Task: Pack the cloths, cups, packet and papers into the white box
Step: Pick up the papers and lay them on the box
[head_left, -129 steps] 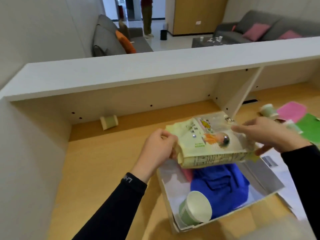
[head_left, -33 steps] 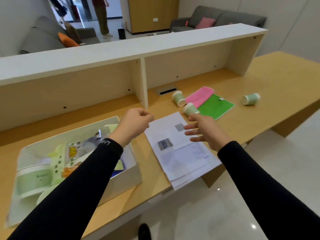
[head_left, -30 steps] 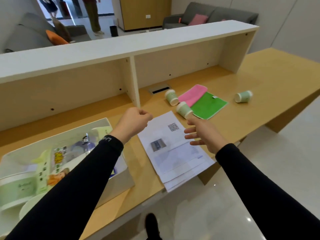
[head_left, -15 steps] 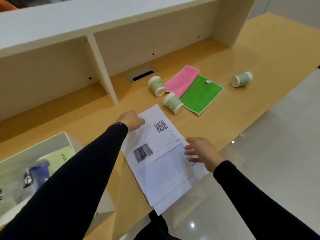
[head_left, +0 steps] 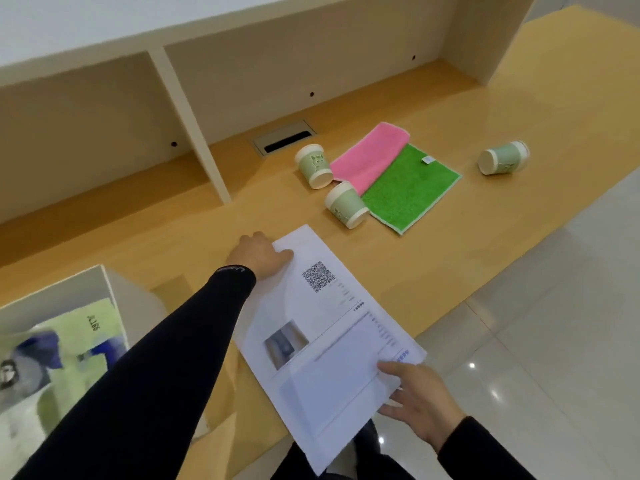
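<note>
Both open hands lie flat on the printed papers (head_left: 332, 334), left hand (head_left: 259, 256) and right hand (head_left: 420, 400); square the overhanging stack, then pinch its edges

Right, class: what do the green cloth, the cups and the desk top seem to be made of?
Green cloth: likely microfibre, with a fuzzy matte nap and a small sewn label.
Cups: apparently paper, with matte printed walls and a rolled white rim.
Desk top: wood-look laminate or veneer, smooth with a soft sheen; which one is unclear.
</note>
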Action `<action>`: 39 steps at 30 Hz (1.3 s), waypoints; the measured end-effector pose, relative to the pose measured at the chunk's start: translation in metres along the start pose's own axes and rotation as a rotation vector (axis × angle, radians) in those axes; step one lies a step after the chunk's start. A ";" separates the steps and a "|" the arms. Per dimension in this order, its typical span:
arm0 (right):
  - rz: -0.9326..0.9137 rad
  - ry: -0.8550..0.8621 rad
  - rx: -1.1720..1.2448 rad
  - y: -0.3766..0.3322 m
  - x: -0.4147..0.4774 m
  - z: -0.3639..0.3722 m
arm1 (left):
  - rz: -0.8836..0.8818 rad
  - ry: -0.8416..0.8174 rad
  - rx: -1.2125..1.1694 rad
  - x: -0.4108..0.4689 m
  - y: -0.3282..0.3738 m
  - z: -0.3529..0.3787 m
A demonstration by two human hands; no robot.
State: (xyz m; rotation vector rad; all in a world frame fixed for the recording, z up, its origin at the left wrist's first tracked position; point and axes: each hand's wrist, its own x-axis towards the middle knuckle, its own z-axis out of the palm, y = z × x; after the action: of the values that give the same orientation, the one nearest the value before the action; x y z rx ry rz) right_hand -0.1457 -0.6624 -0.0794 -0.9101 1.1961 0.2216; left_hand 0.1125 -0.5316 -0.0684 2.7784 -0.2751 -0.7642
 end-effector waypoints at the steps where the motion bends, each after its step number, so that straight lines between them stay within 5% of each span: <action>1: -0.053 0.002 -0.008 0.000 0.002 -0.003 | -0.044 0.002 -0.041 -0.006 -0.003 0.001; 6: -0.270 -0.019 -0.090 -0.017 0.007 -0.022 | -0.180 -0.099 -0.178 -0.044 -0.024 0.015; 11: -0.466 -0.064 -0.192 -0.054 0.004 -0.026 | -0.092 0.029 -0.392 -0.079 -0.011 0.007; 16: -0.706 -0.106 -0.234 -0.111 -0.019 0.001 | -0.040 0.302 -0.543 -0.133 -0.005 -0.045; 21: -0.830 -0.329 -0.330 -0.146 -0.069 0.065 | -0.090 0.620 -0.714 -0.201 -0.041 -0.108; 29: -1.004 -0.676 -0.435 -0.118 -0.143 0.196 | -0.263 1.026 -0.698 -0.307 -0.158 -0.166; 35: -0.823 -0.763 -0.648 -0.042 -0.139 0.265 | -0.443 0.973 -0.535 -0.321 -0.254 -0.142; 39: -0.759 -0.698 -1.046 -0.003 -0.126 0.279 | -0.608 0.653 -0.353 -0.310 -0.293 -0.108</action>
State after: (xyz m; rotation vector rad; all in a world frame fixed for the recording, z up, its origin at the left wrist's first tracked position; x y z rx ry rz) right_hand 0.0033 -0.4290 0.0521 -1.9136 -0.0460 0.5065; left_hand -0.0598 -0.1573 0.0861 2.5771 0.7681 0.0410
